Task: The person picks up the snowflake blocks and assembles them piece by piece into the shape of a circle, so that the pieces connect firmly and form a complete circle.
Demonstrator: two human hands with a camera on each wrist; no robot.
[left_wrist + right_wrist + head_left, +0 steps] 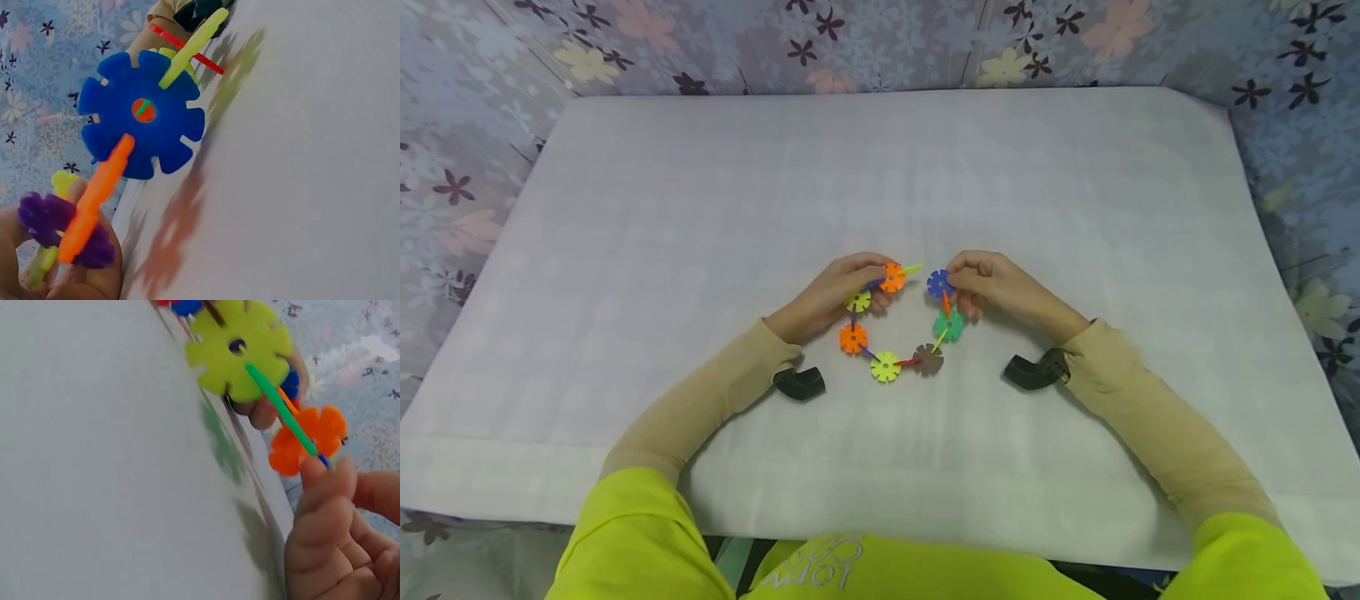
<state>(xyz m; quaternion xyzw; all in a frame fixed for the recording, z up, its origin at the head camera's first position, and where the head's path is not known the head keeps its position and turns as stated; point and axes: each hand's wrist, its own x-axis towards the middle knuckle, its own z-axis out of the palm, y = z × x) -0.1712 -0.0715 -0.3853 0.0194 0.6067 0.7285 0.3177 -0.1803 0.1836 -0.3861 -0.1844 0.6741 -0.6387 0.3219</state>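
A chain of slotted plastic flower discs hangs between my hands in a U, its two ends apart at the top. My left hand (835, 292) pinches the left end, by an orange disc (892, 277) with a yellow piece (913, 269) projecting right. On the other end, my right hand (1000, 283) pinches a blue disc (938, 284); a green disc (950, 326) hangs below it. Lower down are a brown disc (928, 361) and a yellow disc (886, 367). In the left wrist view a purple disc (47, 219) lies at the fingers. My right fingertips (325, 487) meet a small blue edge.
A white cloth (880, 183) covers the table. Black curved wrist mounts (799, 383) sit by both sleeve cuffs. Behind the table hangs flower-patterned fabric (895, 50). The person's yellow-green shirt (925, 571) is at the near edge.
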